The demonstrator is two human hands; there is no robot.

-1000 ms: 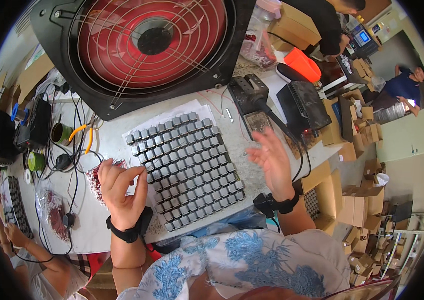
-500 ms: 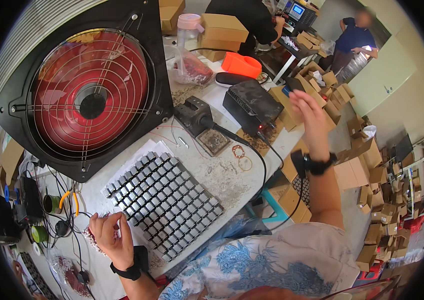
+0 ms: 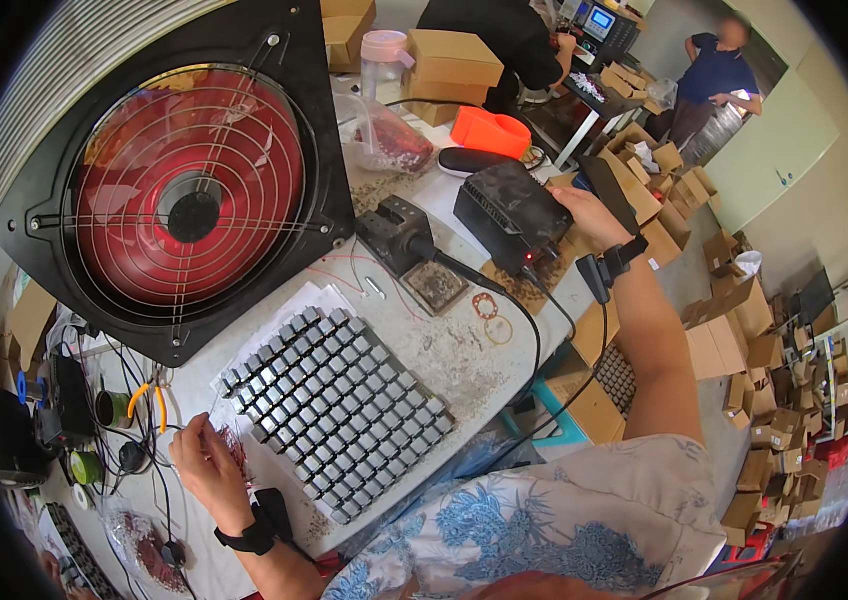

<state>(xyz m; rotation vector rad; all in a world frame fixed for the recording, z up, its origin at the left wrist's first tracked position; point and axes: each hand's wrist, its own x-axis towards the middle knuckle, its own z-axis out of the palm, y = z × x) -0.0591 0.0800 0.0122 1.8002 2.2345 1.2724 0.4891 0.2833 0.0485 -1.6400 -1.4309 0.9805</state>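
Observation:
My left hand [image 3: 210, 475] is at the table's left side with its fingers bent together; anything between them is too small to make out. Beside it lies a bundle of thin red and white wires [image 3: 234, 447]. Just to the right, a grid of small grey-topped black blocks [image 3: 334, 400] lies on white paper in close rows. My right hand [image 3: 592, 218] reaches to the far right side of a black soldering station unit [image 3: 512, 212] with a lit red lamp. Its fingers stretch to the unit's edge, and some are hidden.
A large black-framed fan [image 3: 189, 210] stands at the left. A soldering iron stand [image 3: 399, 240] holds an iron, whose cable crosses the table. Yellow-orange handled pliers [image 3: 149, 400] lie among cables. Cardboard boxes [image 3: 714, 345] crowd the right. Two other people are in the background.
My right hand has come down from the air to the soldering station unit's edge. My left hand has shifted slightly left and down, uncovering more of the wires.

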